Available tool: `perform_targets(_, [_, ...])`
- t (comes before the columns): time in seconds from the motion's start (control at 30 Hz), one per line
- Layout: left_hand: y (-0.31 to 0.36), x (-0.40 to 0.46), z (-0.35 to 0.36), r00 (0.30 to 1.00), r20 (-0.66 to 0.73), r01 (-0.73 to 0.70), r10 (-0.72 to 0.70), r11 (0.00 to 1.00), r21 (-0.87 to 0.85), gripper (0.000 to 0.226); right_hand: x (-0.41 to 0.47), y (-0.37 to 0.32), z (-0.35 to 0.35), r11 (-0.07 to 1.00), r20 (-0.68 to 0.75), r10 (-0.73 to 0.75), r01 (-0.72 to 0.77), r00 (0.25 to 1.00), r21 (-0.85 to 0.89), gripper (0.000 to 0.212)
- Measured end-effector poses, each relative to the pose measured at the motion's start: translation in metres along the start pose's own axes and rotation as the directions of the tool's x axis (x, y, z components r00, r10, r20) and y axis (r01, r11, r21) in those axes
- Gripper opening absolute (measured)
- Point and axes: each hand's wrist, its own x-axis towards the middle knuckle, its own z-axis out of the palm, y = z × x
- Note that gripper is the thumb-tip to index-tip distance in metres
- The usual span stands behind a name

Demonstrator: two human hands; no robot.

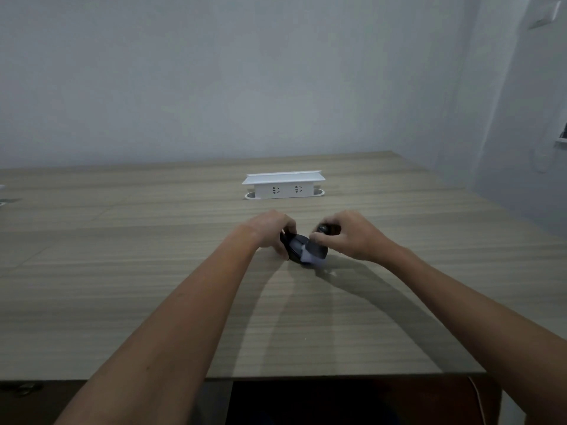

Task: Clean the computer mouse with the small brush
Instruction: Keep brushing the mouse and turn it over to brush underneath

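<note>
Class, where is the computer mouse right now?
In the head view, the computer mouse sits mid-table, held by the left hand, just before the white socket box.

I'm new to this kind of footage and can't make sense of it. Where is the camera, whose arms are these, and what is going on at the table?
There is no machine here. The single picture comes from a camera worn on a person's head, looking forward and down, so the two bare arms reaching in from the bottom are the wearer's own. They work over a wooden table. The left hand steadies a dark computer mouse on the tabletop. The right hand grips a small brush with a dark body and pale bristles, which is held against the mouse; the brush is blurred, so finer detail is unclear. Farther back, a white socket box with two outlets stands up from the table, in front of a plain wall.
</note>
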Motion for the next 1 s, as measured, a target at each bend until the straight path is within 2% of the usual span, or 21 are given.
perform_targets(0.13, [0.001, -0.001, 0.001, 1.0, 0.004, 0.008, -0.008, 1.0, -0.003, 0.061, 0.002, 0.006, -0.003, 0.994, -0.089, 0.02, -0.029, 0.996, -0.104, 0.015])
perform_targets(0.2, [0.001, 0.0, 0.002, 1.0, 0.005, 0.01, -0.01, 1.0, 0.002, 0.06, 0.0, 0.001, -0.004, 0.999, -0.091, 0.007, -0.01, 0.996, -0.034, 0.015])
perform_targets(0.27, [0.001, 0.0, 0.002, 1.0, 0.0, 0.008, -0.008, 1.0, 0.009, 0.06, -0.002, -0.004, -0.002, 1.0, -0.021, -0.017, 0.018, 1.0, 0.009, 0.014])
perform_targets(0.33, [0.001, -0.001, 0.001, 1.0, -0.006, 0.004, -0.004, 1.0, 0.009, 0.06, -0.002, 0.0, 0.002, 0.998, 0.005, -0.012, 0.012, 1.0, -0.054, 0.015])
perform_targets(0.43, [0.002, -0.002, 0.002, 1.0, -0.001, 0.009, -0.009, 1.0, -0.001, 0.061, -0.001, 0.01, 0.001, 0.99, -0.09, 0.023, -0.035, 0.996, -0.139, 0.016])
perform_targets(0.5, [0.001, -0.002, 0.002, 1.0, 0.001, 0.01, -0.01, 1.0, 0.003, 0.061, -0.003, 0.006, -0.001, 0.998, -0.114, 0.025, -0.032, 0.993, -0.061, 0.015])
perform_targets(0.57, [0.0, -0.002, 0.002, 1.0, -0.004, 0.008, -0.008, 1.0, 0.005, 0.06, -0.003, -0.001, 0.001, 1.0, -0.067, 0.004, -0.004, 0.998, 0.0, 0.014])
perform_targets(0.63, [0.0, -0.002, 0.002, 1.0, -0.006, 0.006, -0.006, 1.0, 0.007, 0.06, -0.002, -0.001, 0.003, 1.0, -0.048, 0.004, -0.005, 0.999, -0.028, 0.014])
perform_targets(0.73, [0.0, -0.003, 0.003, 1.0, -0.003, 0.011, -0.011, 1.0, -0.002, 0.061, 0.002, 0.006, 0.001, 0.991, -0.128, 0.025, -0.042, 0.991, -0.131, 0.016])
perform_targets(0.8, [0.0, -0.003, 0.003, 1.0, -0.004, 0.012, -0.012, 1.0, -0.009, 0.061, 0.0, 0.005, 0.0, 0.996, -0.145, 0.016, -0.028, 0.989, -0.082, 0.016])
perform_targets(0.9, [-0.002, -0.004, 0.005, 1.0, -0.013, 0.009, -0.009, 1.0, 0.003, 0.062, -0.004, 0.003, 0.004, 1.0, -0.09, 0.024, -0.023, 0.996, 0.009, 0.013])
perform_targets(1.0, [-0.008, -0.007, 0.008, 0.999, -0.025, 0.04, -0.04, 0.999, -0.031, 0.062, -0.005, 0.018, 0.006, 0.996, -0.156, 0.09, -0.092, 0.984, -0.006, 0.014])
